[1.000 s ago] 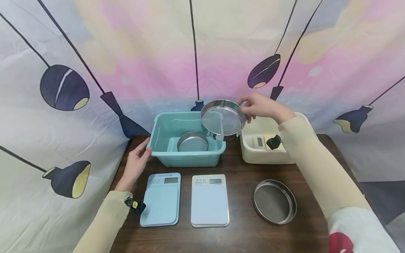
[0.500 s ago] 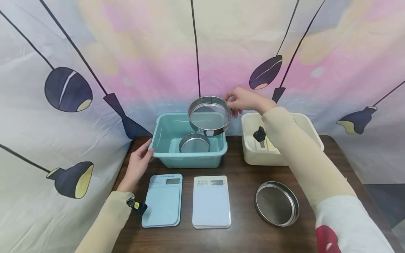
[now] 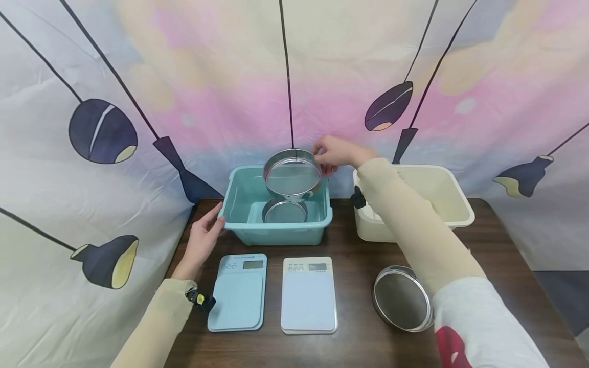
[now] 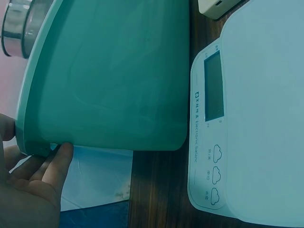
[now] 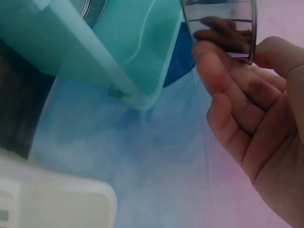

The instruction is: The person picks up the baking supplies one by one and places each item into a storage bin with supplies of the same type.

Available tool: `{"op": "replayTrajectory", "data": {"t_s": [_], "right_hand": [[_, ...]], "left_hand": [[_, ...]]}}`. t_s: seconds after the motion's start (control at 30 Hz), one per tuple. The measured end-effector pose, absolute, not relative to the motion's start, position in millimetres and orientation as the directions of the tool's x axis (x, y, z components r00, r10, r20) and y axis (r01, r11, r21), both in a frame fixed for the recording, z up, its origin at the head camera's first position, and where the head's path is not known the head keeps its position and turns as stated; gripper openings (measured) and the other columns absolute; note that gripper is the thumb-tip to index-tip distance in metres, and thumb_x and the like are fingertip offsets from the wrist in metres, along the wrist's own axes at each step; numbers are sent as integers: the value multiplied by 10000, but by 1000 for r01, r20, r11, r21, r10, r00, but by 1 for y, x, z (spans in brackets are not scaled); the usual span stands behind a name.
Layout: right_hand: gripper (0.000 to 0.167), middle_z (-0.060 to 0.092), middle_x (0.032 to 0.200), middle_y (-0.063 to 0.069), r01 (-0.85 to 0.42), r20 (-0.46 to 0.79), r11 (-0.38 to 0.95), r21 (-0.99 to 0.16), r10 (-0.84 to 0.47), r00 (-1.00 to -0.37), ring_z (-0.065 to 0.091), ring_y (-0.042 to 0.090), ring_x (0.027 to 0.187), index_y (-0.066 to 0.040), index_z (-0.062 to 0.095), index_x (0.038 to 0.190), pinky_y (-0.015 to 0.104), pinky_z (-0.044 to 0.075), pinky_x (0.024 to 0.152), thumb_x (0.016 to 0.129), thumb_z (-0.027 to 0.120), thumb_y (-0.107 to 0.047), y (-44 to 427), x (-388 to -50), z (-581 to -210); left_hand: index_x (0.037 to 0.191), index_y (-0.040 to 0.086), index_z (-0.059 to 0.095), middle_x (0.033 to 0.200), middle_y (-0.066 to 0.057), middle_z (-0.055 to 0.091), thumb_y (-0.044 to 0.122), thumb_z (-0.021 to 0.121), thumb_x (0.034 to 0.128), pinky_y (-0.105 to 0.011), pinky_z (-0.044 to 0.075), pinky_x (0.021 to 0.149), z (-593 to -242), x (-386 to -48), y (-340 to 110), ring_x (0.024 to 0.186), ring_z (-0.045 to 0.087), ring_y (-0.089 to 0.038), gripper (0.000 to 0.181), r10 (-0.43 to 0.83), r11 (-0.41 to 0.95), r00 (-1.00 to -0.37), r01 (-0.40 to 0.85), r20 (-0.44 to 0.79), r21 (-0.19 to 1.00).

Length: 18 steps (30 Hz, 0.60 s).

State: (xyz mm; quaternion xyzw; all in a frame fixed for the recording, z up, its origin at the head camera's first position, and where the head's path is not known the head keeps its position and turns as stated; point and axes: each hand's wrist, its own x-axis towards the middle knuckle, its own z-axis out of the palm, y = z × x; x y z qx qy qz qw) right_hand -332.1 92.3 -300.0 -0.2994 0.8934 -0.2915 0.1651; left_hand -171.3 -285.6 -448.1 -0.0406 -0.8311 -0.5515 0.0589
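Observation:
My right hand (image 3: 339,152) pinches the rim of a round metal sieve (image 3: 293,176), tilted above the teal plastic basin (image 3: 280,225). In the right wrist view the thumb and fingers grip the shiny metal wall (image 5: 221,31). Another sieve (image 3: 285,212) lies inside the basin, partly overlapped by the held one. At the basin's left front corner, my left hand (image 3: 202,240) grips the rim. The left wrist view has its fingers (image 4: 59,164) under that corner of the basin.
In front of the basin lie a light blue kitchen scale (image 3: 239,299) and a white one (image 3: 309,301). A third sieve (image 3: 401,299) rests on the brown table (image 3: 354,337) at right. The cream bin (image 3: 444,186) behind it is partly hidden by my right sleeve.
My right hand has carried the sieve leftward, from over the basin's right edge to over its middle, finally lowering it a little. The left hand has stayed at the rim.

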Motion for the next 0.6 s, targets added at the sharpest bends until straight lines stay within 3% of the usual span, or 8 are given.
{"op": "replayTrajectory", "data": {"t_s": [0.37,0.47,0.6], "right_hand": [[275,739,809,150,-376,-196,677,-632,-610,-768,696,200,645,63,656,1250,320,634,643,1046,528,-70,61,-334,-314],[275,745,823,147,-380,-210,685,-622,-613,-761,707,212,675,63,651,1250,330,632,665,1054,514,-71,54,-334,-319],[288,753,832,143,-385,-234,695,-607,-620,-749,719,220,695,59,640,1273,370,640,707,1064,505,-85,47,-333,-326]], "left_hand": [[1595,56,402,1562,-243,469,180,511,1110,-317,590,946,-448,-168,-288,1281,572,-431,512,-8,386,-991,121,135,914],[1591,51,410,1563,-237,471,184,515,1110,-357,582,963,-448,-166,-287,1285,567,-439,510,-16,375,-992,114,129,920],[1588,49,412,1566,-241,464,179,513,1110,-310,582,951,-449,-165,-287,1294,561,-433,505,-20,368,-992,109,125,924]]}}
